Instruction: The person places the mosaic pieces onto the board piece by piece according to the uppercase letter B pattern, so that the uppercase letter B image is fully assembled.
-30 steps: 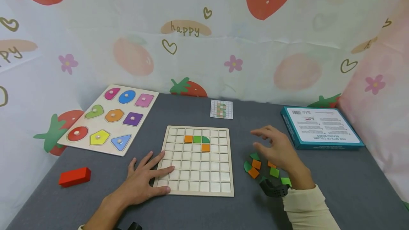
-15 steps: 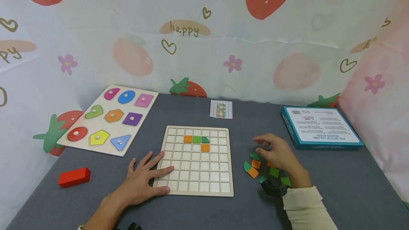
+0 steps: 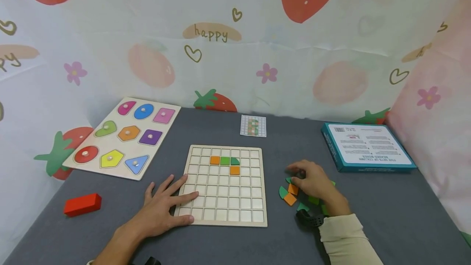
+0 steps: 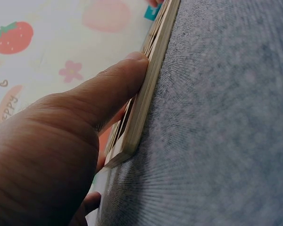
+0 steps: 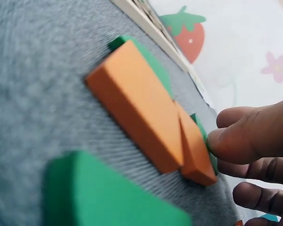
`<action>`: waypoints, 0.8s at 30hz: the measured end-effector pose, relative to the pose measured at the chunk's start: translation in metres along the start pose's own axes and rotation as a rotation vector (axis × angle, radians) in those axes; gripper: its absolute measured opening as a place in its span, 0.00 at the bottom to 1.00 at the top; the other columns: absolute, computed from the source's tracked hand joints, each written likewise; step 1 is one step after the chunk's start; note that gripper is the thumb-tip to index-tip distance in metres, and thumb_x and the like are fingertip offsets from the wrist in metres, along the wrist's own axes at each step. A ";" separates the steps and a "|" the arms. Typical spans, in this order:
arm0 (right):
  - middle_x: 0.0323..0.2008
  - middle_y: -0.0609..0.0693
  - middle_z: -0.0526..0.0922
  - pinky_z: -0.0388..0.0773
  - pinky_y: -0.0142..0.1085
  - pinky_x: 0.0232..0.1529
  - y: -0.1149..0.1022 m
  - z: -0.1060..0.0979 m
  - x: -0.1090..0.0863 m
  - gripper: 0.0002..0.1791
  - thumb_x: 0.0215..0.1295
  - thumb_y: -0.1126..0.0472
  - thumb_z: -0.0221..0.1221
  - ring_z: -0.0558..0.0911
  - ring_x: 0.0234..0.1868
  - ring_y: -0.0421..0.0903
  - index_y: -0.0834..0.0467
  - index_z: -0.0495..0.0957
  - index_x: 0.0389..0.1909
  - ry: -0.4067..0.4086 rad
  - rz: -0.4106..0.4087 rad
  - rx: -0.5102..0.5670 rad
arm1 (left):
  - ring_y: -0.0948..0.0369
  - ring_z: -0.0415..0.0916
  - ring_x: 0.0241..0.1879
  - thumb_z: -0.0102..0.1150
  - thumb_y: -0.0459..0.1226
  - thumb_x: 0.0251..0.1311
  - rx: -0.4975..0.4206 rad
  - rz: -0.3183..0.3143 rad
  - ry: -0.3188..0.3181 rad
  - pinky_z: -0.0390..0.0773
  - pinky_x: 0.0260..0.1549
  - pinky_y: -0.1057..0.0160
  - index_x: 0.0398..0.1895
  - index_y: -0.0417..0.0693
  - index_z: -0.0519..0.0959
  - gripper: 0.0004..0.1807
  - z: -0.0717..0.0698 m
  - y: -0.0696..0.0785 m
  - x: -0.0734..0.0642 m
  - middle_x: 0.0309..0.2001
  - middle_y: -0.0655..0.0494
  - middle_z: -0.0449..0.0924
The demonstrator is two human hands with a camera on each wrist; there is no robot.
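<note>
My left hand [image 3: 162, 205] rests with spread fingers on the left edge of a wooden grid board [image 3: 220, 216]; in the left wrist view its thumb [image 4: 125, 75] presses the rim. Two orange squares, a light green square [image 3: 225, 160] and a green quarter-round [image 3: 234, 161] sit in the board's upper cells. My right hand [image 3: 314, 181] is low over loose tiles to the right, thumb and index apart, right at a green quarter-round tile [image 3: 288, 180]. Beside it lie orange square tiles [image 3: 289, 199] and another green quarter-round [image 3: 283, 192]. The hand partly hides light green squares [image 3: 314, 200].
A small pattern card [image 3: 253, 126] lies behind the board. At back left is a knobbed shape puzzle [image 3: 121, 146], with a red block [image 3: 82, 205] in front of it. A teal box [image 3: 369, 146] lies at back right, near the patterned cloth backdrop [image 3: 220, 72].
My right hand has come down and slightly toward me, its thumb and index now at the far green quarter-round tile. The left hand stays on the board.
</note>
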State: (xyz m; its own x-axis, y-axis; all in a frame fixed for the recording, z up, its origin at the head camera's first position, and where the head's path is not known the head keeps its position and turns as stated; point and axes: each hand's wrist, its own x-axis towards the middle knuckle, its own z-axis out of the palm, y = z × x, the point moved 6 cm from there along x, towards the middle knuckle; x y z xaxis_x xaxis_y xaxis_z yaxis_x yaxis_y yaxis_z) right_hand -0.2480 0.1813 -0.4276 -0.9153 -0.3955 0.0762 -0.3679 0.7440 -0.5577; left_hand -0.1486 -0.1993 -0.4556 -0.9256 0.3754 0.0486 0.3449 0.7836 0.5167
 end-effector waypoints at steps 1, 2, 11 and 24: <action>0.41 0.51 0.80 0.73 0.48 0.41 0.000 0.001 0.000 0.15 0.59 0.69 0.64 0.75 0.40 0.50 0.59 0.83 0.48 0.002 0.000 -0.005 | 0.40 0.41 0.71 0.61 0.65 0.51 0.001 -0.001 0.001 0.31 0.56 0.27 0.64 0.67 0.75 0.36 0.000 0.000 0.000 0.74 0.53 0.53; 0.41 0.51 0.80 0.73 0.49 0.41 0.000 0.001 0.001 0.15 0.59 0.69 0.64 0.75 0.40 0.50 0.59 0.83 0.48 0.006 -0.001 -0.007 | 0.40 0.41 0.71 0.61 0.65 0.51 0.002 -0.001 0.003 0.31 0.55 0.27 0.64 0.67 0.75 0.36 -0.001 0.000 0.000 0.74 0.53 0.53; 0.39 0.50 0.81 0.70 0.46 0.37 -0.001 0.001 0.002 0.13 0.60 0.71 0.61 0.72 0.36 0.50 0.58 0.85 0.45 0.073 -0.013 -0.045 | 0.39 0.42 0.71 0.60 0.66 0.51 -0.001 0.004 0.004 0.31 0.55 0.27 0.64 0.67 0.75 0.36 -0.001 0.000 0.000 0.74 0.53 0.53; 0.42 0.51 0.82 0.70 0.47 0.40 -0.001 0.005 0.002 0.14 0.59 0.69 0.64 0.71 0.39 0.50 0.57 0.85 0.46 0.062 -0.001 -0.067 | 0.39 0.42 0.71 0.61 0.66 0.50 0.004 -0.007 0.008 0.31 0.55 0.27 0.63 0.67 0.76 0.36 -0.001 0.001 -0.001 0.73 0.52 0.54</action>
State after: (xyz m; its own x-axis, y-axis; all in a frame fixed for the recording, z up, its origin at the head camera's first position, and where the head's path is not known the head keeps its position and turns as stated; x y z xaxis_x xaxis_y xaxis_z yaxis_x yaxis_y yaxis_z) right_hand -0.2490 0.1771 -0.4312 -0.9225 -0.3637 0.1292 -0.3773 0.7789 -0.5010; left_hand -0.1476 -0.1992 -0.4541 -0.9293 0.3658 0.0516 0.3388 0.7884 0.5134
